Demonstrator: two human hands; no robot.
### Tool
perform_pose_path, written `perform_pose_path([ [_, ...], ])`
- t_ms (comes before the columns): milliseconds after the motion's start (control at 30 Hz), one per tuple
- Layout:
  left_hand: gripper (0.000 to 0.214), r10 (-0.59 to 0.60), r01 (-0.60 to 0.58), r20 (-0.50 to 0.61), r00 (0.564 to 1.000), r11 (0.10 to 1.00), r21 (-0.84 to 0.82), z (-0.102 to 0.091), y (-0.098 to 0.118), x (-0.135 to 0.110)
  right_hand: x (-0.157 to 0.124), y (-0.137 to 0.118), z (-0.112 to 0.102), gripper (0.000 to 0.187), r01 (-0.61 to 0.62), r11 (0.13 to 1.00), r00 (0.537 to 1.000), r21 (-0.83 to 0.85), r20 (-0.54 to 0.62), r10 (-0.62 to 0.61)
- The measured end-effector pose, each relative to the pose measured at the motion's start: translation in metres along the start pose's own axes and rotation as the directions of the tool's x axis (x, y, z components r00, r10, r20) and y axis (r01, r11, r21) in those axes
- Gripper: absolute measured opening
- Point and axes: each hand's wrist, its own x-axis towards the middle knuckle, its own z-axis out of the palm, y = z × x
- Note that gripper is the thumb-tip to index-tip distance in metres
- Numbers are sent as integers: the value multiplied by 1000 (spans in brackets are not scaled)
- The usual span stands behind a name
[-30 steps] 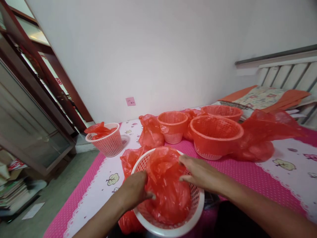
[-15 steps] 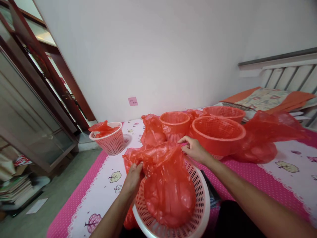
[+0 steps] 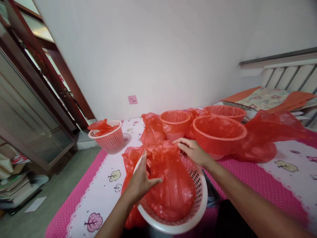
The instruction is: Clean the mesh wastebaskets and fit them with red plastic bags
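A white plastic basket (image 3: 170, 228) with slotted walls stands in front of me, and a red plastic bag (image 3: 170, 191) sits in it, bulging at the bottom and crumpled toward the far rim. My left hand (image 3: 140, 180) is at the basket's left side, thumb and fingers spread apart, against the bag. At the far right rim my right hand (image 3: 190, 150) has its fingers bent round the bag's upper edge. More red plastic (image 3: 130, 165) hangs outside the basket on the left. What fills the bag is hidden.
Beyond stand a small red-wrapped basket (image 3: 174, 127), a larger red-wrapped basket (image 3: 218, 140) and another red-wrapped basket (image 3: 230, 112). A pale basket (image 3: 111, 142) with red plastic inside is at left. A filled red bag (image 3: 257, 152) lies right. Folded cloth (image 3: 267, 97) lies near the radiator (image 3: 292, 77).
My left hand has released its pinch on the bag and spread its fingers, moving slightly right. My right hand has shifted a little along the bag's edge. The basket has tilted slightly.
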Motion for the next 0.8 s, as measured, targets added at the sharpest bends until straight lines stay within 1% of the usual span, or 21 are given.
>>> perform_pose_path([
  [33, 86, 19, -18, -15, 1000, 997, 68, 5, 3, 1, -5, -4, 5, 42, 6, 1000, 1000, -27, 24, -6],
  [67, 74, 31, -28, -30, 999, 994, 108, 11, 7, 3, -10, -7, 12, 54, 30, 997, 999, -72, 44, -26],
  [100, 58, 33, -28, -46, 998, 993, 111, 16, 10, 5, -14, -9, 20, 66, 73, 990, 996, -123, 60, -66],
  [133, 42, 20, -14, -68, 998, 996, 86, 21, 13, 7, -17, -11, 27, 71, 129, 978, 990, -163, 77, -118],
  [167, 27, -10, 15, -100, 995, 999, 45, 23, 15, 9, -19, -10, 33, 65, 186, 966, 981, -182, 91, -171],
  [200, 18, -50, 50, -139, 989, 999, -1, 24, 16, 11, -20, -8, 37, 51, 227, 957, 972, -180, 99, -212],
  [233, 17, -94, 88, -183, 979, 995, -43, 23, 16, 11, -19, -5, 39, 34, 241, 957, 969, -163, 90, -229],
  [267, 21, -135, 120, -226, 965, 990, -80, 20, 15, 12, -17, 0, 39, 23, 225, 964, 974, -142, 55, -219],
  [300, 24, -170, 145, -256, 952, 983, -113, 17, 15, 11, -15, 4, 37, 19, 182, 976, 983, -118, -2, -183],
  [333, 26, -195, 162, -259, 946, 976, -143, 14, 15, 10, -13, 9, 34, 16, 125, 988, 989, -87, -66, -131],
  [400, 29, -235, 198, -177, 956, 959, -205, 11, 18, 6, -10, 14, 30, 14, 29, 1000, 987, 1, -156, -28],
  [467, 60, -263, 256, 3, 965, 935, -247, 16, 26, 4, -12, 9, 31, 13, 2, 995, 989, 101, -149, 13],
  [500, 72, -259, 277, 102, 961, 925, -259, 21, 31, 3, -15, 2, 34, 14, 18, 989, 994, 144, -112, -2],
  [533, 75, -237, 281, 184, 954, 920, -272, 28, 35, 3, -18, -7, 38, 15, 48, 984, 998, 173, -53, -39],
  [567, 68, -203, 269, 241, 949, 921, -283, 35, 38, 4, -22, -17, 43, 17, 86, 979, 995, 183, 29, -93],
  [600, 56, -162, 242, 272, 949, 926, -291, 42, 40, 5, -27, -28, 47, 20, 127, 976, 981, 176, 123, -150],
  [633, 42, -125, 208, 277, 953, 932, -296, 47, 40, 6, -32, -38, 49, 24, 170, 974, 957, 150, 209, -200],
  [667, 28, -102, 179, 262, 960, 941, -288, 51, 39, 7, -37, -45, 50, 26, 214, 971, 935, 109, 265, -236],
  [700, 18, -92, 155, 234, 968, 952, -263, 52, 37, 7, -43, -48, 48, 30, 251, 966, 925, 54, 281, -256],
  [733, 12, -93, 139, 201, 975, 964, -227, 52, 34, 7, -48, -47, 45, 34, 278, 960, 931, -7, 248, -268],
  [800, 13, -113, 138, 143, 983, 974, -181, 46, 30, 4, -57, -32, 35, 44, 278, 949, 960, -151, 74, -270],
])
